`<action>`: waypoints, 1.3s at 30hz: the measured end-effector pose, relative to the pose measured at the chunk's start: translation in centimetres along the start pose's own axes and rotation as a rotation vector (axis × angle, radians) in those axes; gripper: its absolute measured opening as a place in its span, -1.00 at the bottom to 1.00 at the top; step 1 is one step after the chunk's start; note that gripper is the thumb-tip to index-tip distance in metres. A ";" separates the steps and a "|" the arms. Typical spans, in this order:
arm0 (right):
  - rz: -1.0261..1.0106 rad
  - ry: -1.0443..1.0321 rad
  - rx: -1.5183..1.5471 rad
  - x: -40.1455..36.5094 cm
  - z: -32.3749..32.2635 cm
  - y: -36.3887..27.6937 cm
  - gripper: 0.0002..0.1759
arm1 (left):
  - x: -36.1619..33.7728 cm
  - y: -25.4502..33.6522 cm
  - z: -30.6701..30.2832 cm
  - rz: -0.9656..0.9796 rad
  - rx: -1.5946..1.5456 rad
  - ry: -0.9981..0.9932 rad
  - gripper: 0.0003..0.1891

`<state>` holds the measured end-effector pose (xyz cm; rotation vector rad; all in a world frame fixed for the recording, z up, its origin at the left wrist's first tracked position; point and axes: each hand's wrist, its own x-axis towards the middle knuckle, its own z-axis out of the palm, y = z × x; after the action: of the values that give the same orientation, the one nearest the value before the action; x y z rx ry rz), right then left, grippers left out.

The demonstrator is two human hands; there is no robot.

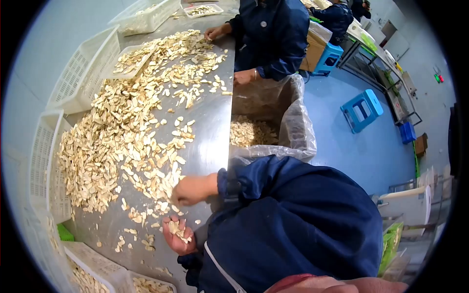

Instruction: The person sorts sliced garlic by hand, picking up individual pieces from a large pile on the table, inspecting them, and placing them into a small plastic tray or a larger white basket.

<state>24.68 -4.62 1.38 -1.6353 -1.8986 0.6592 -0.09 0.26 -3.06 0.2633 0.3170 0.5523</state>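
Near the bench's edge, the left hand holds pale slices, fingers partly curled about them; the right hand's grip, blurred at the pile's margin, cannot be determined. Bare metal lines the nearby edge.

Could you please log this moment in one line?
left hand: cupped, holding pale slices | right hand: blurred, at slice pile edge | surface: metal table | nearby: plastic-lined bin
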 end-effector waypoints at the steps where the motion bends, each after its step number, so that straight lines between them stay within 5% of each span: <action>1: 0.053 0.103 -0.022 -0.2 -0.5 0.6 -0.84 | 0.4 0.0 -0.7 -0.007 0.031 -0.013 -0.76; 4: 0.184 0.198 0.052 -1.2 -2.4 0.2 -0.80 | -0.3 -0.2 0.0 -0.032 0.047 0.226 -0.73; 7: 0.122 0.088 0.118 -2.2 -2.9 1.2 -0.75 | -0.2 -0.3 1.0 -0.139 -0.014 0.237 -0.68; 8: 0.102 0.123 0.056 -2.3 -3.0 0.9 -0.77 | -0.2 -0.7 1.3 -0.087 -0.017 0.090 -0.67; 10: 0.141 0.169 -0.040 -1.9 -3.7 -0.1 -0.80 | -0.5 -0.8 2.9 -0.049 0.124 0.104 -0.66; 16: 0.192 -0.142 0.505 0.5 -2.8 -6.1 -0.67 | -1.7 0.2 6.2 -0.307 0.446 0.077 -0.66; 18: -0.167 -0.133 0.288 0.9 -1.4 -6.9 -0.67 | -2.1 -0.2 7.0 -0.355 0.519 0.195 -0.67; 20: -0.135 -0.183 0.360 0.6 -0.6 -6.4 -0.68 | -2.3 -0.4 6.0 -0.412 0.555 0.133 -0.67; 23: 0.410 -0.321 0.651 0.5 -3.1 -8.8 -0.68 | -2.9 -0.7 6.3 -0.363 0.566 0.108 -0.63; 27: 0.336 -0.214 0.797 -1.0 -3.1 -7.3 -0.71 | -2.6 -1.3 6.2 -0.272 0.294 0.120 -0.55; 30: 0.006 -0.089 0.514 -1.4 -3.8 -6.3 -0.74 | -2.2 -1.8 6.0 -0.170 0.158 0.102 -0.51; 32: -0.039 0.244 0.027 -0.4 -3.4 -2.8 -0.74 | -1.7 -2.1 4.5 -0.164 0.102 0.071 -0.52; 34: -0.075 0.345 -0.290 0.4 -4.0 -1.1 -0.78 | -1.4 -1.8 4.5 -0.131 0.110 0.085 -0.58; 39: -0.112 0.311 -0.328 0.5 -3.1 1.2 -0.83 | -1.1 -0.9 3.7 -0.044 0.034 0.082 -0.65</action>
<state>27.64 -3.95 2.89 -1.6924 -1.9171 0.0397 0.79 -1.64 0.33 0.2659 0.4112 0.5159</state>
